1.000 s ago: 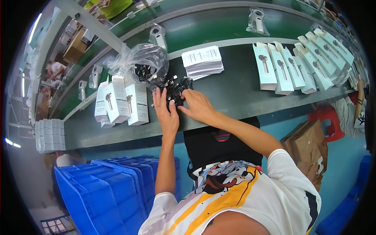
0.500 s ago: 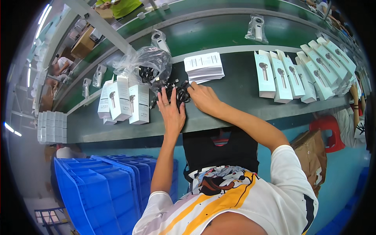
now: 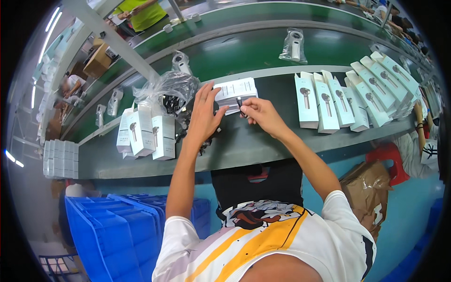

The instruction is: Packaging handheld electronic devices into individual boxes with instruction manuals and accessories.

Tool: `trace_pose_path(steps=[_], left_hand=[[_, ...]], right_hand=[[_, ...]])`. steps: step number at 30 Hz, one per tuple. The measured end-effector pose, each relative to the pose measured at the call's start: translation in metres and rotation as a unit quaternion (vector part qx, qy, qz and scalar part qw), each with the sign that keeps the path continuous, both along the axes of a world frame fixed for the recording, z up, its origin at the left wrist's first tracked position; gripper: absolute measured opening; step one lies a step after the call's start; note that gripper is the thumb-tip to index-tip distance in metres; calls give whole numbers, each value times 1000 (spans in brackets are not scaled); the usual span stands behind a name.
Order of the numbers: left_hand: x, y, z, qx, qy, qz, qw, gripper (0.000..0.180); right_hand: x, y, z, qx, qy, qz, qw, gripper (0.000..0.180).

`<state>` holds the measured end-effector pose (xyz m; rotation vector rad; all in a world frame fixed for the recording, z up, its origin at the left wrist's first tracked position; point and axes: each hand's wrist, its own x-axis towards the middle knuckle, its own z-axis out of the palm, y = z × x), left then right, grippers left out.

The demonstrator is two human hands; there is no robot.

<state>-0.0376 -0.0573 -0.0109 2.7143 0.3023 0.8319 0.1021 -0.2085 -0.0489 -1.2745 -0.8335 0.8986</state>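
A stack of white printed leaflets (image 3: 239,88) lies on the dark bench mat in front of me. My left hand (image 3: 204,115) reaches over its left edge with fingers stretched out and thumb apart, and I cannot tell if the fingertips touch the paper. Just right of it, my right hand (image 3: 262,115) pinches a short black cable (image 3: 240,104) between thumb and fingers, in front of the stack. Left of my left hand, black bundled cables (image 3: 176,105) lie in and beside a clear plastic bag (image 3: 181,84), partly hidden by that hand.
Open pale green boxes (image 3: 307,105) stand in a row at right. More boxes (image 3: 141,134) stand at left. Bagged white devices (image 3: 295,47) lie on the green conveyor (image 3: 244,51) beyond the bench. Blue crates (image 3: 112,230) are below left; a red stool (image 3: 397,162) is at right.
Both hands have moved from the cable pile toward the leaflets. My right hand now has a black cable lifted from the pile. The whole view has shifted slightly.
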Motion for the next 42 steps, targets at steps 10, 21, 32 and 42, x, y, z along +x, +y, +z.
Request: trace_pose_path(steps=[10, 21, 32, 42], left_hand=[[39, 35, 8, -87, 124, -96, 984, 48], [37, 40, 5, -64, 69, -119, 988, 26], [38, 39, 2, -82, 60, -87, 991, 18], [38, 37, -1, -51, 54, -73, 995, 15]], right_hand=[[35, -3, 26, -7, -295, -151, 944, 16], [44, 35, 13, 85, -529, -159, 829, 12], [47, 40, 15, 83, -560, -141, 812, 12], [49, 39, 12, 59, -566, -118, 814, 13]])
